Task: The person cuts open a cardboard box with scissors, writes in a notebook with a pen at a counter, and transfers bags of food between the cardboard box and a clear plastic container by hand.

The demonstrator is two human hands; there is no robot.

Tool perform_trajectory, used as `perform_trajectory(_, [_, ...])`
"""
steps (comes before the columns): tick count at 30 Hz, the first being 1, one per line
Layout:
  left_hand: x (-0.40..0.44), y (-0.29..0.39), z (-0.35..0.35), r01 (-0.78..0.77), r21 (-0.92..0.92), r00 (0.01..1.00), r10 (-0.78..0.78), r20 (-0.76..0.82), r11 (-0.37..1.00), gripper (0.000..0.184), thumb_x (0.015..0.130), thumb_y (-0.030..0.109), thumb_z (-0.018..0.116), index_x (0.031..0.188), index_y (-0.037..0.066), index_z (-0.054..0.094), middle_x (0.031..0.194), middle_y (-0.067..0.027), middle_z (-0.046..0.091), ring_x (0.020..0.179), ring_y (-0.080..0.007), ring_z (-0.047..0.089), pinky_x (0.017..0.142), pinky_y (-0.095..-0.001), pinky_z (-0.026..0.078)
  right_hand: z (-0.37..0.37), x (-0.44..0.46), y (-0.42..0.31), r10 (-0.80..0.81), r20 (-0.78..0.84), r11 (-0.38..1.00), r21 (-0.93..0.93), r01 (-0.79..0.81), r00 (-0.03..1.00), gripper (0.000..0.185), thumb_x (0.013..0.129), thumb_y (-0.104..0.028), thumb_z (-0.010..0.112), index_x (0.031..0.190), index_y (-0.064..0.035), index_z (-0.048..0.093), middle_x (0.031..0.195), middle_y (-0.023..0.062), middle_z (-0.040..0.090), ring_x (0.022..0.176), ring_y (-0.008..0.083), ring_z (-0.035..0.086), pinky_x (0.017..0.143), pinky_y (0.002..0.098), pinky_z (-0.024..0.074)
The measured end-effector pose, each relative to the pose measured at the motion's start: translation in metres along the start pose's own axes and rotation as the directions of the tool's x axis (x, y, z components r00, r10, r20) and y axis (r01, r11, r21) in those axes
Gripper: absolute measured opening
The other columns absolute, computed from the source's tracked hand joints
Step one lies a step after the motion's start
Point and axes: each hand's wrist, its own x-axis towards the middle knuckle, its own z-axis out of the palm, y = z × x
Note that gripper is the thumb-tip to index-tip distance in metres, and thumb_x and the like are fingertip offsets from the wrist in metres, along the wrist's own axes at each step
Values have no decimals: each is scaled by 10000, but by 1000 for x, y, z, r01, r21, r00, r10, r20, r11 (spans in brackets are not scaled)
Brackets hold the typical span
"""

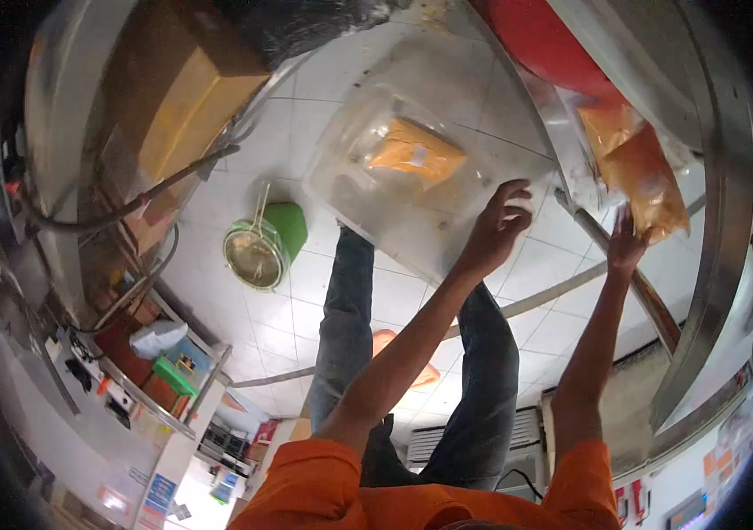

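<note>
My right hand [626,245] is at the lower end of a clear plastic bag with orange contents [650,185], its fingers closed against the bag's edge. Just above that bag, more orange-filled plastic [604,128] shows beside the metal edge; whether it is a separate bag I cannot tell. My left hand [504,219] hangs in the air with its fingers loosely bent and apart, holding nothing. Left of it, a translucent plastic tub [332,177] stands on the floor. Inside lies another orange-filled bag [418,152] with a pale label.
A green bucket [288,231] with a strainer [257,256] over it stands on the tiled floor. At the upper left is a cardboard box [186,110]. A red round surface [553,44] and a metal rim [730,221] lie to the right. A bar [562,287] crosses near my legs.
</note>
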Motion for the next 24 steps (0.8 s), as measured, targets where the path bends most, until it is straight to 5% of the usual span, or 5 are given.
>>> perform_trajectory(2, [-16,-14,-39,39,95,997,-33,-68,995,464,826,54,583,1277,60,479,1200,-91,549,1079,-170,560,914,-280,454,-43,7,24,66,-146,765,-628,-144,987,464,946,-310,558,1327,-64,461,1255,140,571,1086,266,574,974,431,437])
perform_trajectory(5, [-49,-41,-115,27,232,975,25,-219,972,457,858,104,560,1303,94,457,1176,-92,559,939,-175,604,806,-303,488,-27,-11,68,200,-228,251,-928,-275,953,369,908,-247,619,1256,-140,555,1171,59,610,904,154,614,735,311,514])
perform_trajectory(12, [-143,-5,-246,149,214,791,13,-611,966,350,907,113,535,1256,135,519,1138,-42,596,889,-122,606,700,-246,467,-36,-92,242,374,239,70,-971,230,896,339,925,-254,592,1248,-152,563,1015,35,654,799,134,627,637,295,511])
perform_trajectory(15, [-172,6,-289,156,5,725,-111,-680,988,328,916,120,494,1240,111,543,1163,-32,589,938,-126,602,765,-259,458,15,-138,301,450,222,54,-974,221,865,271,907,-222,593,1159,-123,612,976,87,681,794,162,650,663,323,525])
perform_trajectory(24, [-115,52,-426,-24,698,810,423,-406,715,501,880,31,591,1355,107,452,1297,-117,543,1090,-201,564,883,-302,481,146,-214,421,559,162,-107,-958,264,813,211,924,-173,563,1108,-106,641,983,108,704,897,227,687,786,353,548])
